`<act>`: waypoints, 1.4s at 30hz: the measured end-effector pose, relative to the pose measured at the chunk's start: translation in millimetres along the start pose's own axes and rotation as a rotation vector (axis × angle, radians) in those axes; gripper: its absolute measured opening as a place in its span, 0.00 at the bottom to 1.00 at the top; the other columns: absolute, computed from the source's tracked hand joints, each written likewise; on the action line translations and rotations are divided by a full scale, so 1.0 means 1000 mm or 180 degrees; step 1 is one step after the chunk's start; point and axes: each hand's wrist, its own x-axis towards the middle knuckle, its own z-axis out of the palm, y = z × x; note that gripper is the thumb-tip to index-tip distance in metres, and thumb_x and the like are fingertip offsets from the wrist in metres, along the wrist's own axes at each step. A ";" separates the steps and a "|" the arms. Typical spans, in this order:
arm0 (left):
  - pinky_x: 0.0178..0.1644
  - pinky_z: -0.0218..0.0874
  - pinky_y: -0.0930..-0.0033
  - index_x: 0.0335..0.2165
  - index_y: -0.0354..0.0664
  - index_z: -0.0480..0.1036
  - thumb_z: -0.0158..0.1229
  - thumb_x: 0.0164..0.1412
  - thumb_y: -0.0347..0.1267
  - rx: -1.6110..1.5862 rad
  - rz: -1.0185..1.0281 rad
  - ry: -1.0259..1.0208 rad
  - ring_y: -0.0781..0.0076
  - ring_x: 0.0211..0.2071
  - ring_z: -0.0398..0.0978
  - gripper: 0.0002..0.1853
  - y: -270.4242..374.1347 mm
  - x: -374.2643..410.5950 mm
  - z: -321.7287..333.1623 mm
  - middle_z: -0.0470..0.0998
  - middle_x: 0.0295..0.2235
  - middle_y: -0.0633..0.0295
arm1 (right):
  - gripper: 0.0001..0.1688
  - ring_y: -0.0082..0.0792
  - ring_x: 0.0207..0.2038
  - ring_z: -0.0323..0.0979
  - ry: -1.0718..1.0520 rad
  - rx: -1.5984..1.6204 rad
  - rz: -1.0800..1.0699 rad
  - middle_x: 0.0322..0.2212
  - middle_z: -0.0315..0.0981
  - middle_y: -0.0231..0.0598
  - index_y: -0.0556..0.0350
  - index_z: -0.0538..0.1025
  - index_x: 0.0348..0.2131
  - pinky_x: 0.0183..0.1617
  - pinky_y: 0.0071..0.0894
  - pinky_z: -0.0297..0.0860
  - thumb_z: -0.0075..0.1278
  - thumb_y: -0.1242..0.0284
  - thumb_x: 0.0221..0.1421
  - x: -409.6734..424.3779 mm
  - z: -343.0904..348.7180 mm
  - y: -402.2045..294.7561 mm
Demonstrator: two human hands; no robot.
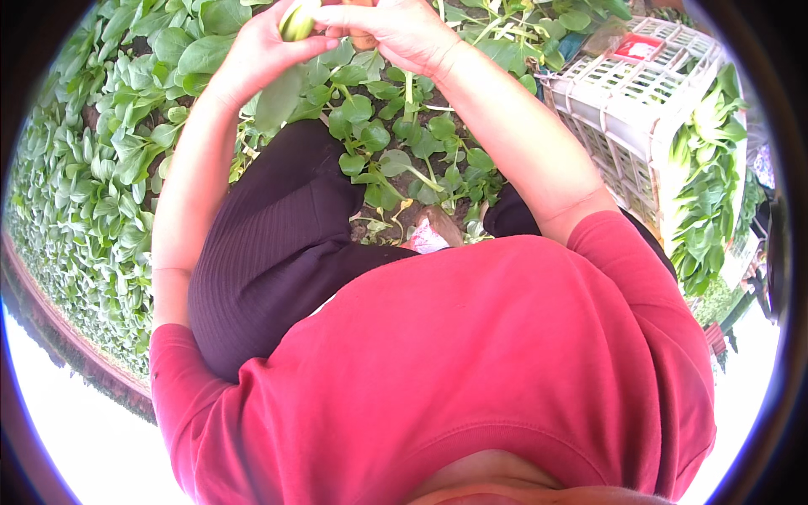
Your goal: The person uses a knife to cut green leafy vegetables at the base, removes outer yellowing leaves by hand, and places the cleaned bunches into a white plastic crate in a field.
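At the top edge, my left hand (268, 53) holds the pale green stalk base of a leafy green (298, 22); its blurred leaf hangs below the palm. My right hand (410, 31) meets it from the other side, fingertips at the stalk base. A brown object (362, 39), perhaps a wooden handle, is in the right fingers, partly cut off by the picture's edge. Below both hands, leafy green plants (372, 132) grow from dark soil between the knees. Some cut stalks or loose leaves lie among them.
A white plastic crate (656, 126) lies tilted at the right, with leafy greens (707, 189) at its open side and a red-and-white item (637, 47) on top. Dense rows of greens (95, 177) fill the left. A patterned shoe (429, 233) shows below the plants.
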 end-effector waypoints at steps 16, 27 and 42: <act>0.45 0.68 0.57 0.41 0.50 0.74 0.62 0.50 0.42 0.3427 -0.0592 -0.1576 0.56 0.40 0.76 0.19 -0.099 -0.018 0.042 0.77 0.37 0.56 | 0.18 0.48 0.42 0.72 -0.0185 -0.4287 0.0906 0.37 0.74 0.44 0.52 0.71 0.43 0.47 0.45 0.68 0.47 0.61 0.58 -0.049 -0.088 0.126; 0.47 0.66 0.58 0.39 0.46 0.75 0.63 0.48 0.41 0.3032 -0.0702 -0.1245 0.56 0.42 0.75 0.19 -0.131 -0.030 0.028 0.78 0.38 0.54 | 0.16 0.50 0.41 0.73 -0.0607 -0.4573 0.1129 0.35 0.74 0.50 0.58 0.71 0.39 0.46 0.47 0.69 0.44 0.64 0.60 -0.033 -0.068 0.126; 0.47 0.66 0.60 0.40 0.45 0.76 0.63 0.48 0.39 0.2293 -0.0922 -0.0952 0.56 0.41 0.75 0.19 -0.132 -0.034 0.018 0.78 0.38 0.53 | 0.16 0.54 0.39 0.74 -0.0477 -0.4363 0.1490 0.35 0.75 0.55 0.64 0.71 0.39 0.44 0.47 0.69 0.40 0.69 0.60 -0.027 -0.054 0.161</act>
